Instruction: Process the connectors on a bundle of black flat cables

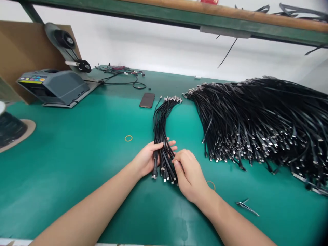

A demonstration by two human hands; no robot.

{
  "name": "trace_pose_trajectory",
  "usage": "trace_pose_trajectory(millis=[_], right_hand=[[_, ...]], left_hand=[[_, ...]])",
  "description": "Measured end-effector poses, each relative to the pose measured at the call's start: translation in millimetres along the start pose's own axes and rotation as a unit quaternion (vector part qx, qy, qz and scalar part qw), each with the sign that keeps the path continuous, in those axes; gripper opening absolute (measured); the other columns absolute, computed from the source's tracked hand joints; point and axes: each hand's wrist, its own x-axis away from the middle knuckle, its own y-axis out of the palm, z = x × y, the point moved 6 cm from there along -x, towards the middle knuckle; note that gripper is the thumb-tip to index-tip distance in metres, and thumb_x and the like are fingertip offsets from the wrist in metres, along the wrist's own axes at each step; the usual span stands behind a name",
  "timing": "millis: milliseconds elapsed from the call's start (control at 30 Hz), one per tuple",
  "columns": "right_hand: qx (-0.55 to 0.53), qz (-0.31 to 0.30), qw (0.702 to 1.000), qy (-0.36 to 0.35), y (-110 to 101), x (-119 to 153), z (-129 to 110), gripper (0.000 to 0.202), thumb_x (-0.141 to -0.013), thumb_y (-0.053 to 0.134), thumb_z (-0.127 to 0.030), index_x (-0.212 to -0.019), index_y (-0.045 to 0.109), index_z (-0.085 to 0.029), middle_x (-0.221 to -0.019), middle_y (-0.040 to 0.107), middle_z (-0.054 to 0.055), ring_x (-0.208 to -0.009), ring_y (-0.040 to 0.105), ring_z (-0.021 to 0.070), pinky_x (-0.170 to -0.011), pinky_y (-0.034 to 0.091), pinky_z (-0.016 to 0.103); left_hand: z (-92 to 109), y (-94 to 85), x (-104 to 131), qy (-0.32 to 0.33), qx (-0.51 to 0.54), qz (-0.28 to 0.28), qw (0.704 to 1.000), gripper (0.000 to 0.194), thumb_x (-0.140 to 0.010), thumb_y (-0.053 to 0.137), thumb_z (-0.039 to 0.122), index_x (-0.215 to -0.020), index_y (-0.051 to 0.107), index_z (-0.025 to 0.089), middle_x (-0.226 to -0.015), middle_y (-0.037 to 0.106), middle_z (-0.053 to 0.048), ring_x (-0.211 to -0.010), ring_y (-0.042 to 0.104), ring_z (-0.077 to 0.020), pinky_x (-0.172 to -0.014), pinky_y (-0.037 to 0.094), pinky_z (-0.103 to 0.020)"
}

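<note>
A bundle of black cables (161,119) with metal-tipped plugs at both ends lies lengthwise on the green table. My left hand (151,155) is under and around its lower part, thumb on top and fingertips showing on the far side. At the bundle's lower right, my right hand (188,174) is closed, thumb and fingers pinched at the edge of the cables near the plugs. Whether a single cable is between those fingertips cannot be made out. A rubber band (128,138) lies left of the bundle, and another rubber band (211,185) is partly hidden by my right wrist.
A large pile of black cables (246,119) covers the right side. Small snips (247,206) lie at the lower right. A phone (147,100) rests behind the bundle. A grey label printer (56,87) and a spool (11,128) stand left. A shelf (164,12) crosses overhead.
</note>
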Motion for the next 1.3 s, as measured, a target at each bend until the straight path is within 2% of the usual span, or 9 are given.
trace_pose_trajectory(millis=[200,333,400,467,567,700,800,1067,1300], right_hand=[[-0.01,-0.018,1.0,-0.014,1,1,-2,0.02,-0.102,0.034,-0.019,-0.086,0.046,-0.02,-0.085,0.052,0.004,-0.081,0.046,0.0205,-0.075,0.035,0.038],[0.034,-0.017,0.999,-0.022,1,1,-7,0.016,-0.097,0.045,-0.02,-0.081,0.047,-0.021,-0.087,0.054,0.005,-0.084,0.049,0.0228,-0.076,0.037,0.04],[0.031,-0.003,0.999,-0.038,0,1,-11,0.003,-0.093,0.054,-0.021,-0.09,0.053,-0.021,-0.094,0.058,0.007,-0.091,0.053,0.0246,-0.081,0.041,0.042],[0.012,-0.01,0.999,-0.05,3,1,-15,0.017,-0.091,0.059,-0.02,-0.107,0.056,-0.022,-0.102,0.06,0.007,-0.097,0.055,0.0254,-0.085,0.044,0.042],[-0.02,-0.067,0.997,-0.025,13,0,-11,0.035,-0.088,0.062,-0.017,-0.122,0.053,-0.024,-0.107,0.061,0.007,-0.098,0.056,0.0245,-0.085,0.049,0.04],[-0.016,-0.133,0.991,0.014,21,-1,1,0.043,-0.086,0.067,-0.014,-0.125,0.055,-0.024,-0.113,0.057,0.008,-0.103,0.056,0.024,-0.09,0.051,0.04],[-0.009,-0.152,0.988,0.013,22,-3,7,0.042,-0.086,0.07,-0.016,-0.125,0.057,-0.025,-0.114,0.056,0.007,-0.104,0.056,0.0232,-0.093,0.051,0.04],[0.022,-0.114,0.993,-0.02,16,-5,4,0.026,-0.094,0.061,-0.022,-0.12,0.059,-0.022,-0.109,0.064,0.008,-0.1,0.062,0.0241,-0.09,0.054,0.04],[0.004,-0.055,0.998,-0.038,13,-3,6,0.021,-0.103,0.044,-0.019,-0.117,0.058,-0.023,-0.107,0.066,0.008,-0.102,0.063,0.0216,-0.089,0.054,0.037]], left_hand=[[-1,-4.5,-2,-0.009,0.033,-0.009,0.999,0.03,-0.089,0.055,0.01,-0.117,0.065,0.009,-0.124,0.071,-0.018,-0.106,0.072,-0.0299,-0.09,0.057,-0.045],[-1,-4.5,-3,-0.009,0.04,-0.022,0.999,0.028,-0.088,0.053,0.011,-0.113,0.066,0.009,-0.125,0.071,-0.019,-0.108,0.071,-0.031,-0.093,0.056,-0.047],[-2,-3.6,-3,-0.013,0.039,-0.033,0.999,0.026,-0.089,0.053,0.011,-0.11,0.068,0.009,-0.126,0.07,-0.019,-0.111,0.069,-0.0314,-0.096,0.055,-0.047],[-4,-2.5,-3,-0.021,0.034,-0.046,0.998,0.025,-0.09,0.053,0.013,-0.108,0.069,0.008,-0.124,0.071,-0.02,-0.112,0.069,-0.0315,-0.096,0.054,-0.045],[-5,-1.6,-2,-0.033,0.019,-0.053,0.998,0.026,-0.091,0.053,0.015,-0.107,0.071,0.007,-0.118,0.073,-0.021,-0.108,0.07,-0.0327,-0.088,0.057,-0.042],[-2,-0.3,0,-0.03,0.009,-0.046,0.998,0.027,-0.09,0.052,0.012,-0.109,0.07,0.007,-0.123,0.071,-0.02,-0.113,0.068,-0.0314,-0.088,0.057,-0.04],[-2,0.9,2,-0.031,0.007,-0.042,0.999,0.027,-0.089,0.052,0.01,-0.109,0.069,0.007,-0.127,0.069,-0.02,-0.115,0.066,-0.0313,-0.091,0.056,-0.042],[-4,1.8,1,-0.027,0.023,-0.052,0.998,0.022,-0.087,0.055,0.008,-0.103,0.07,0.007,-0.119,0.072,-0.021,-0.107,0.069,-0.0324,-0.09,0.055,-0.045],[-7,-4.2,-3,-0.045,0.021,-0.062,0.997,0.024,-0.087,0.055,0.015,-0.099,0.074,0.006,-0.099,0.077,-0.019,-0.085,0.073,-0.0259,-0.079,0.056,-0.034]])
